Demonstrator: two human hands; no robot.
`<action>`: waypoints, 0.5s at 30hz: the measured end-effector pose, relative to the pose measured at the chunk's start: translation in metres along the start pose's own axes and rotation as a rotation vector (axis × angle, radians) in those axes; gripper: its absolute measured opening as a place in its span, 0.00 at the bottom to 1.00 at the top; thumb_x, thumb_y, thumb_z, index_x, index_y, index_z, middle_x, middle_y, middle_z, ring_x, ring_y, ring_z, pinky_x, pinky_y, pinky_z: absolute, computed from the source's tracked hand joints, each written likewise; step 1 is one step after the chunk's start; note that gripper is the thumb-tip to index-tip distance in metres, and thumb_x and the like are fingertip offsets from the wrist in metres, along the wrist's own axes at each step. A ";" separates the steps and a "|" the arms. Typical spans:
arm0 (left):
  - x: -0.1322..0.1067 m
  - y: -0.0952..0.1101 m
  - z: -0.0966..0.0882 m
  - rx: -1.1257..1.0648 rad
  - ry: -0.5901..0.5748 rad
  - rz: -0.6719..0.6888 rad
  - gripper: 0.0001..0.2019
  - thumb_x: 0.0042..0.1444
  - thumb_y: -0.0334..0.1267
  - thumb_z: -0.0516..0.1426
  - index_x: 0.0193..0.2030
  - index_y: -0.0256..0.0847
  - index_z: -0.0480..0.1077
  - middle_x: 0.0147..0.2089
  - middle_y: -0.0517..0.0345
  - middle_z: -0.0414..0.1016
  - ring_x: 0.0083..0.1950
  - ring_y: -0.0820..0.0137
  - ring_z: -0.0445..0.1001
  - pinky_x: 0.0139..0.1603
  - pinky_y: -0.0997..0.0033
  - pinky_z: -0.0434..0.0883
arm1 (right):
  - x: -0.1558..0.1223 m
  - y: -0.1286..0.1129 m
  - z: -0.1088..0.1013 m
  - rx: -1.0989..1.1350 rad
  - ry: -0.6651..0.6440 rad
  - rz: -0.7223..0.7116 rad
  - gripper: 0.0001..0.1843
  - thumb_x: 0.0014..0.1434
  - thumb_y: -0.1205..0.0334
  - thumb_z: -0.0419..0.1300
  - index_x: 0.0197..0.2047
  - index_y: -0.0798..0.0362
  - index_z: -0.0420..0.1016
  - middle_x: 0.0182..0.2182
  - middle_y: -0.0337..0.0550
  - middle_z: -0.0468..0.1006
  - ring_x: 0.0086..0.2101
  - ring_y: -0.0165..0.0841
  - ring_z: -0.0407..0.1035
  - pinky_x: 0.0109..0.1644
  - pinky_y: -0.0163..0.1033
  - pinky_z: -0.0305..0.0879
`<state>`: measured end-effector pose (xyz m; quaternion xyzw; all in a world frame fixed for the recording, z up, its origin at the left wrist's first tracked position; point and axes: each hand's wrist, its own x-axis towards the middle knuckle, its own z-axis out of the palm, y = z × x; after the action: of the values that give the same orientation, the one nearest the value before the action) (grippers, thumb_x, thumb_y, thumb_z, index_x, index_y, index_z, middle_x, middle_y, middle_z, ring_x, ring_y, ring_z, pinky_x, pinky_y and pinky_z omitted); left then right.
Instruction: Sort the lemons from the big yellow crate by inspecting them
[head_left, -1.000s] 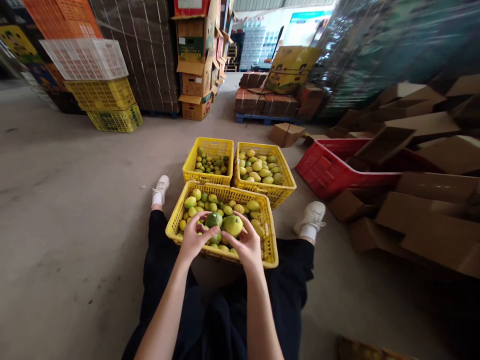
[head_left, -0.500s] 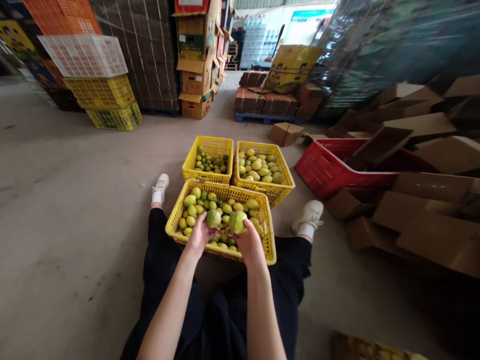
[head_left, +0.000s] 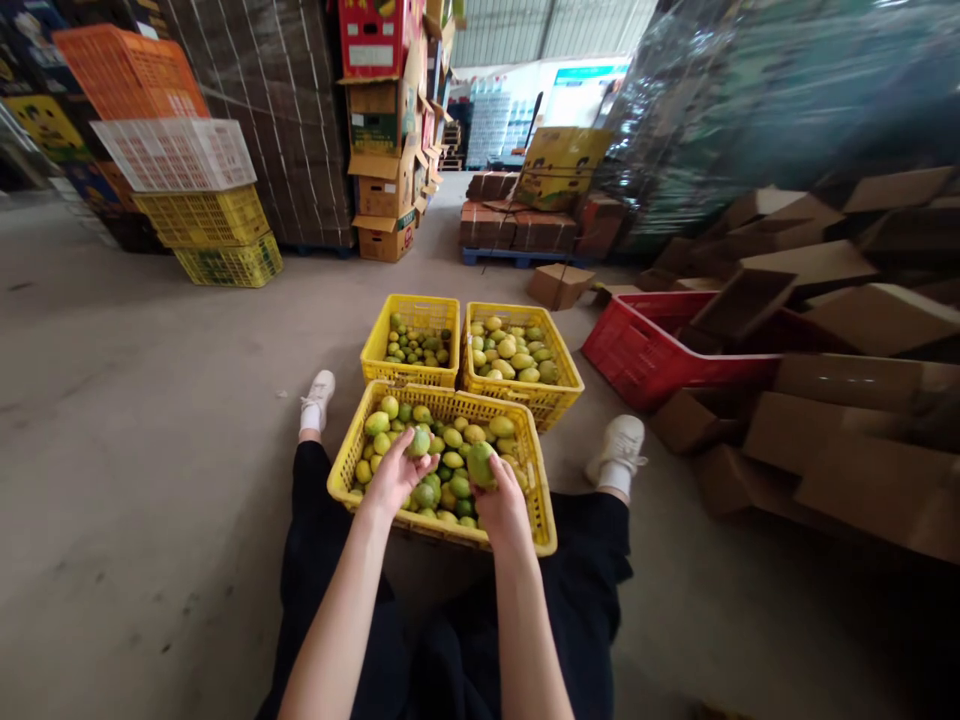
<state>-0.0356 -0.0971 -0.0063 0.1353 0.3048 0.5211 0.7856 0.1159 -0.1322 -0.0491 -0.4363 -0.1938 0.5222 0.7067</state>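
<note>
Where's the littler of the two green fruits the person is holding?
In the head view, the smaller green fruit is in the left hand, over the near yellow crate, left of the bigger fruit in the right hand.

Dim floor (head_left: 150,450), glinting plastic wrap (head_left: 637,125), blurred edges

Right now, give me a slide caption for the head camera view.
Left hand holds a small green fruit, right hand a larger one, over a yellow crate of more fruit.

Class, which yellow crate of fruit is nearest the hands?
The near crate, with the left hand and right hand above it; the far-left crate and far-right crate stand side by side beyond.
</note>
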 end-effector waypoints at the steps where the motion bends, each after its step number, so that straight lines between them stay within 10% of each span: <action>1: 0.000 0.000 0.000 -0.001 0.005 -0.005 0.10 0.53 0.39 0.66 0.36 0.36 0.72 0.31 0.60 0.74 0.21 0.81 0.64 0.41 0.69 0.78 | 0.001 0.000 -0.001 0.032 0.010 0.033 0.15 0.46 0.50 0.71 0.33 0.49 0.75 0.31 0.38 0.80 0.32 0.33 0.73 0.27 0.33 0.65; 9: 0.003 -0.010 -0.007 0.089 0.078 -0.060 0.23 0.57 0.60 0.58 0.36 0.37 0.73 0.27 0.58 0.72 0.16 0.81 0.56 0.29 0.70 0.76 | 0.000 0.007 0.003 0.162 -0.015 0.151 0.19 0.46 0.44 0.69 0.34 0.49 0.77 0.31 0.40 0.82 0.29 0.36 0.74 0.27 0.38 0.69; 15: 0.005 -0.011 -0.008 0.096 0.127 -0.047 0.14 0.57 0.48 0.62 0.33 0.37 0.71 0.27 0.60 0.71 0.16 0.83 0.55 0.28 0.76 0.74 | -0.010 -0.001 0.011 0.206 0.049 0.120 0.16 0.38 0.56 0.76 0.30 0.49 0.77 0.27 0.33 0.79 0.26 0.30 0.70 0.24 0.32 0.64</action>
<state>-0.0312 -0.0985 -0.0199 0.1325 0.3819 0.4948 0.7693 0.1045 -0.1367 -0.0399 -0.3847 -0.0953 0.5698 0.7199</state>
